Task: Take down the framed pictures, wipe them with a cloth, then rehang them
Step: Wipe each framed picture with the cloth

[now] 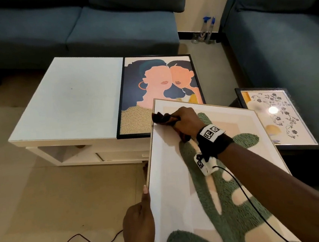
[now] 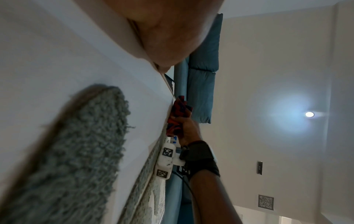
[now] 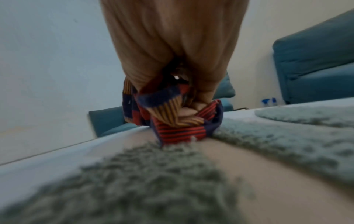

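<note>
Three frames in head view: light-framed cactus picture (image 1: 208,174) lower centre, my left hand (image 1: 139,226) gripping its left edge. Left wrist view: my right hand (image 2: 188,130) balled round striped red-blue cloth (image 2: 177,116). Right wrist view: cloth pressed on surface. Stiff, probably glazed, fragile; hold by edges.

The cactus picture (image 1: 210,194) runs off the bottom edge in the head view, and its lower corners are out of sight. The left hand (image 1: 138,226) grips its left edge, fingers hidden behind the frame. The right hand (image 1: 186,123) covers much of the striped cloth (image 1: 164,118). The portrait picture (image 1: 157,86) on the counter (image 1: 71,102) loses its near right corner under the cactus picture. Both wrist views are blurred close up. The two bottles (image 1: 204,30) on the floor are too small to identify.
</note>
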